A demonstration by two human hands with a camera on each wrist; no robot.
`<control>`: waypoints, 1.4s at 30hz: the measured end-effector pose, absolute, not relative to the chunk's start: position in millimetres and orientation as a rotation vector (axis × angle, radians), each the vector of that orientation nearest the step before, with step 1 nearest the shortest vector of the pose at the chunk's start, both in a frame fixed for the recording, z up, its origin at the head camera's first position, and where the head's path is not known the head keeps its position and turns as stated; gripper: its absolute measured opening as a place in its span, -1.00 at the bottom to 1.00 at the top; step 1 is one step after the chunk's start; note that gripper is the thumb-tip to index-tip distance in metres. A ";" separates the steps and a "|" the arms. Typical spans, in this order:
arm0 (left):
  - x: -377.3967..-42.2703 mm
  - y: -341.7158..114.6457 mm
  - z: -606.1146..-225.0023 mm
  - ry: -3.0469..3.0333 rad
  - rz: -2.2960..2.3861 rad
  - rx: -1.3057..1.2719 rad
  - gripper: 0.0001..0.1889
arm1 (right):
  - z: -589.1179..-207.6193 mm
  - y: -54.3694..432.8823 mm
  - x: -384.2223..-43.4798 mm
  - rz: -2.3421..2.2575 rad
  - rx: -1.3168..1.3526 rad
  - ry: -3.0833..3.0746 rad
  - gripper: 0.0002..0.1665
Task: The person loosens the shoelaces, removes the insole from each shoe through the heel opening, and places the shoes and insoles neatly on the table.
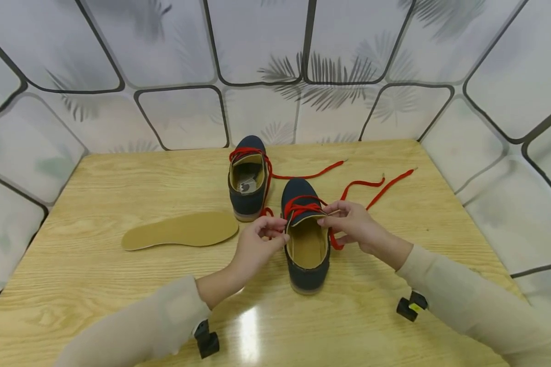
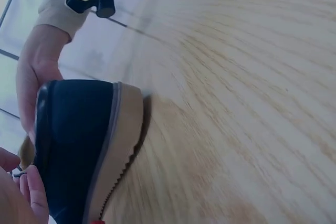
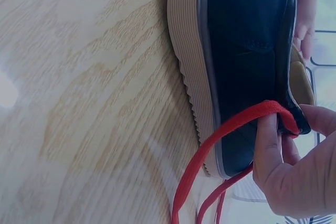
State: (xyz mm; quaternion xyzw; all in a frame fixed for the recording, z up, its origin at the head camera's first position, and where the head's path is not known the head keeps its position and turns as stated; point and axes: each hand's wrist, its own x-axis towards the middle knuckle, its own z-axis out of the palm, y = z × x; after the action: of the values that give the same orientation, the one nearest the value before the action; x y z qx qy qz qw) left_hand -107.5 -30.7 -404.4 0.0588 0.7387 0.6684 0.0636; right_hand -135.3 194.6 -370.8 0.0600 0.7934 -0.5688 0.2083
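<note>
A dark blue shoe (image 1: pixel 308 278) with red laces (image 1: pixel 301 206) stands upright on the wooden table, toe pointing away from me. At the left side of its opening, my left hand (image 1: pixel 260 243) pinches the edge between thumb and fingers. Opposite it, my right hand (image 1: pixel 355 227) grips the right eyelet flap, thumb on the inner side and fingers outside, as the right wrist view shows. A red lace (image 3: pixel 226 129) hangs from that flap past the fingers. The tan inside of the shoe is visible; parts of both flaps are hidden behind my fingers.
A second dark blue shoe (image 1: pixel 248 203) with red laces stands behind and to the left. A tan insole (image 1: pixel 183 230) lies flat on the table (image 1: pixel 119 300) at the left. Loose red lace ends (image 1: pixel 392 188) stretch to the right. Patterned fabric walls (image 1: pixel 179 120) border the table.
</note>
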 end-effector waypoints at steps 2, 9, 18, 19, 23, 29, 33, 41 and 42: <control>-106.4 -31.2 -400.9 2.170 2.031 0.148 -0.74 | -371.1 194.8 -135.4 -1.578 0.166 2.213 -0.50; -108.1 -32.1 -383.7 2.202 1.839 0.402 -0.76 | -371.5 195.1 -135.6 -1.561 0.143 2.242 -0.50; -113.4 -14.3 -375.8 2.439 1.185 1.125 -0.80 | -372.9 195.5 -135.3 -1.549 0.121 2.276 -0.51; -114.7 -11.7 -373.7 2.470 1.077 1.225 -0.82 | -373.0 195.6 -135.4 -1.550 0.121 2.275 -0.51; -122.2 -3.6 -364.3 2.547 0.532 1.616 -0.86 | -373.5 195.8 -135.9 -1.555 0.112 2.270 -0.53; -136.7 12.8 -352.0 2.292 -0.453 2.130 -0.81 | -373.1 195.5 -136.4 -1.530 0.089 2.298 -0.57; -143.4 25.6 -349.5 2.066 -0.747 2.269 -0.80 | -372.3 194.8 -135.7 -1.488 0.070 2.350 -0.59; -152.2 39.1 -352.9 1.818 -0.972 2.410 -0.78 | -371.9 195.2 -132.9 -1.473 0.063 2.399 -0.60; -152.5 39.6 -353.2 1.805 -0.968 2.412 -0.79 | -372.1 195.5 -132.4 -1.475 0.067 2.401 -0.61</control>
State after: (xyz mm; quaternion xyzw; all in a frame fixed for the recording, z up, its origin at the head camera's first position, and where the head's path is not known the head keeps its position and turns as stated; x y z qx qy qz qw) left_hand -152.5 39.6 -353.2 0.7622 0.5704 -0.3058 -0.0116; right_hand -132.4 195.5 -372.1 0.0233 0.8407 -0.5166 0.1608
